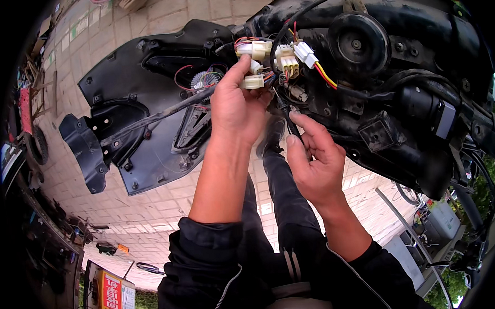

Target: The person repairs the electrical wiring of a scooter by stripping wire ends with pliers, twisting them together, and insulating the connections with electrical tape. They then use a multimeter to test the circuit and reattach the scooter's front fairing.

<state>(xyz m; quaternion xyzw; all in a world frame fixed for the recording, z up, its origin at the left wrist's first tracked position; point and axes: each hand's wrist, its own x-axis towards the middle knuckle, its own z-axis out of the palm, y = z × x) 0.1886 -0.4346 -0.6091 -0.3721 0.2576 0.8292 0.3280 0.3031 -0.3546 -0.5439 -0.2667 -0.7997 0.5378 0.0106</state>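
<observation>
My left hand is closed around a bunch of wires, with a cream wire connector at its fingers. Just above, another off-white connector rests by my thumb. My right hand pinches a slim black probe-like tool, its thin tip up against the wires below the connectors. Beside them hang a multi-pin cream connector and a white plug with red and yellow wires. The exact contact of the tip is hidden among the wires.
A motorbike-like frame with a round black horn fills the upper right. A dark plastic panel extends left, with a bent cable across it. Below are brick paving and my shoe. A yellow-and-red box stands lower left.
</observation>
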